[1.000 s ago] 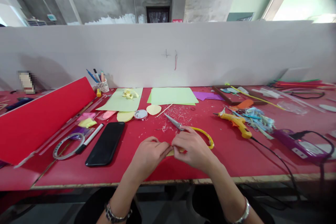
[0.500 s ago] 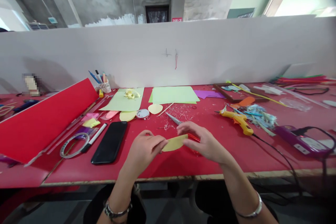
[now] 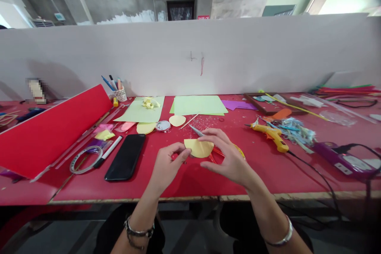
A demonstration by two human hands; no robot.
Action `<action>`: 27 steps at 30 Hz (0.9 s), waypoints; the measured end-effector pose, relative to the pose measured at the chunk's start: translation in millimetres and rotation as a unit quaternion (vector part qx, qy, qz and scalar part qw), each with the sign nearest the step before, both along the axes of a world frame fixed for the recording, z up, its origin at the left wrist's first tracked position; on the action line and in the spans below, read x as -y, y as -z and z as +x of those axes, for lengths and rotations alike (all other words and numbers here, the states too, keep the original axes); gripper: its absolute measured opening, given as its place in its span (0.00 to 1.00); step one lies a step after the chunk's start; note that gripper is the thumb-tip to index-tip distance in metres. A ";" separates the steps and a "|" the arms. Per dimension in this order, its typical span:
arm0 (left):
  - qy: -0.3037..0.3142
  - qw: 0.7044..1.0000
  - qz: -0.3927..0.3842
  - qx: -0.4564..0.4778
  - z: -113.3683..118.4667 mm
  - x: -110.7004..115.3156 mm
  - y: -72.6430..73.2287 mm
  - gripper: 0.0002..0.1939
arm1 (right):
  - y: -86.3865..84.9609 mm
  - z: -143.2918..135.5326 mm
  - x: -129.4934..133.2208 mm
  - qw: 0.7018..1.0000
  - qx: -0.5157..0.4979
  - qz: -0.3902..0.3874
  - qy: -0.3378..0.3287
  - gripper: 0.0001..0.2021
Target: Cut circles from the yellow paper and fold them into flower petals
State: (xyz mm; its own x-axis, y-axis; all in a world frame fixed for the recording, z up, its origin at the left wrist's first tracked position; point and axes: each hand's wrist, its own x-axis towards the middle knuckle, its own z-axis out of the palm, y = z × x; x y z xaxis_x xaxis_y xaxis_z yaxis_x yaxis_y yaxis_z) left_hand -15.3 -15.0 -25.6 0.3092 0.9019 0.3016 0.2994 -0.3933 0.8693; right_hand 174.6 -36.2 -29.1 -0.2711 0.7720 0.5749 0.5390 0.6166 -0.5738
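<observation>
A yellow paper half-circle (image 3: 198, 149), seemingly a folded disc, hangs above the table with its straight edge up. My left hand (image 3: 170, 163) pinches its left end between thumb and fingers. At its right end, my right hand (image 3: 228, 156) is open, the fingertips touching the upper edge and the thumb held apart below. Scissors (image 3: 195, 129) lie behind, blades pointing away, their red-and-yellow handles partly hidden by my right hand. Yellow paper discs (image 3: 177, 120) and a small round white-topped container (image 3: 163, 126) are farther back.
A black phone (image 3: 125, 156), a marker (image 3: 111, 151) and a tape roll (image 3: 86, 159) lie left. The red board (image 3: 53, 131) leans beyond them. On the right are a yellow glue gun (image 3: 272, 135) with its cord, yarn scraps (image 3: 293, 131) and a purple device (image 3: 345, 160).
The yellow paper has tilted upright, showing its half-circle face, and moved slightly up. My right thumb has come off the paper. The view has shifted slightly.
</observation>
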 end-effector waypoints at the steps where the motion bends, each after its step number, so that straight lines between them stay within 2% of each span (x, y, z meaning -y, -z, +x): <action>1: 0.000 1.000 0.005 -0.006 0.1 0.4 -0.3 0.12 | 0.6 -1.2 -0.1 1.000 0.018 0.011 0.001 0.20; 6: -0.022 1.000 0.011 0.007 2.5 2.4 -0.5 0.14 | 4.6 -3.3 -2.0 1.000 0.028 -0.001 -0.004 0.11; 10: 0.012 0.999 0.009 0.047 2.1 3.1 -1.2 0.14 | 0.8 -1.8 1.5 1.000 -0.014 -0.017 -0.012 0.06; 13: 0.035 0.997 0.008 0.067 0.2 4.5 -2.1 0.14 | -3.9 -2.9 5.8 0.997 -0.038 -0.049 -0.053 0.07; 17: 0.041 0.997 0.012 0.068 -0.7 7.8 -3.0 0.16 | -6.0 -5.2 8.2 0.995 -0.041 -0.079 -0.036 0.09; 21: 0.058 0.996 0.034 0.056 -1.1 9.8 -2.9 0.19 | -5.3 -4.4 8.2 0.993 -0.054 -0.088 -0.058 0.09; 22: 0.061 0.996 0.042 0.053 -1.3 9.7 -2.6 0.19 | -5.1 -4.1 8.1 0.992 -0.066 -0.094 -0.057 0.11; 25: 0.074 0.993 0.080 0.048 -1.4 8.7 -1.3 0.18 | -4.0 -4.6 7.3 0.985 -0.108 -0.134 -0.026 0.17; 27: 0.091 0.989 0.104 0.048 -0.6 7.8 -0.7 0.16 | -2.6 -5.8 6.0 0.974 -0.161 -0.161 0.007 0.14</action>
State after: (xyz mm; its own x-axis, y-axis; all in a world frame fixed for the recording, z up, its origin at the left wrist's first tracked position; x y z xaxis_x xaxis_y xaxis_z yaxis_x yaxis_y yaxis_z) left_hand -15.9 -22.8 -24.9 0.4221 0.7486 0.5112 0.1268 -0.6072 0.7844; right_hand 168.8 -42.3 -26.4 -0.1055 0.9288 0.3552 0.3059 0.3702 -0.8772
